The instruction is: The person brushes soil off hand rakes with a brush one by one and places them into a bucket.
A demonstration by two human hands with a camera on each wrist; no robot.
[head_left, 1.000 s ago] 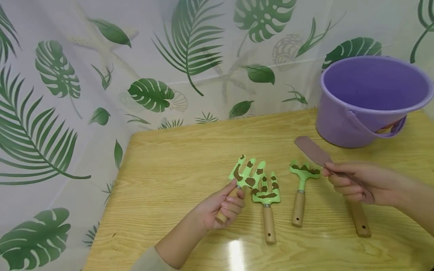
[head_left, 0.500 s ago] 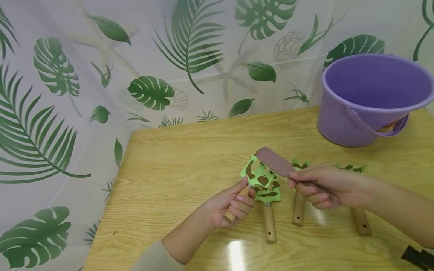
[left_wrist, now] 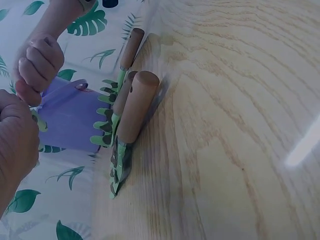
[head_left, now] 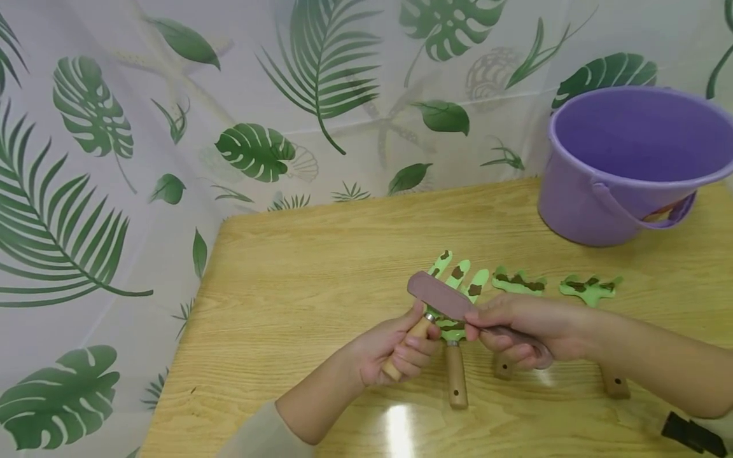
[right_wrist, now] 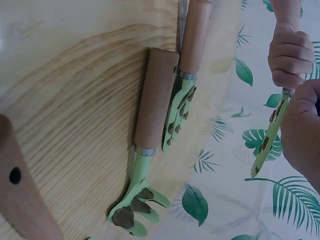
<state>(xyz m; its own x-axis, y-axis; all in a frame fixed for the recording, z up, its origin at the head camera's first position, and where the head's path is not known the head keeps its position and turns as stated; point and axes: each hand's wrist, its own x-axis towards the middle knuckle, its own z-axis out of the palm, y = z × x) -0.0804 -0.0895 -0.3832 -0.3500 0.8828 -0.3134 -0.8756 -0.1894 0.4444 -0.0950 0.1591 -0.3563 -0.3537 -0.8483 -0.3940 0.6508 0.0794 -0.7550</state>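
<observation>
In the head view my left hand (head_left: 395,350) grips the wooden handle of a small green garden fork (head_left: 480,278) with brown patches, its tines pointing up and away. My right hand (head_left: 532,324) pinches a mauve spatula (head_left: 438,296) by its handle. The flat blade lies across the base of the held fork's tines and hides part of its head. Right below the held fork, a second green fork (head_left: 456,378) lies on the table. Seen from the right wrist, the held fork (right_wrist: 272,132) appears almost edge-on beside the right hand (right_wrist: 302,137).
Two green hand rakes with brown patches, a nearer one (head_left: 520,284) and a farther-right one (head_left: 590,291), lie partly behind the right hand and forearm. A purple bucket (head_left: 601,210) stands at the back right of the wooden table (head_left: 286,286). Leaf-printed curtain (head_left: 246,152) surrounds the back and left.
My right hand has brought the spatula leftward and down onto the held fork's head. My left hand with the fork has shifted a little to the right.
</observation>
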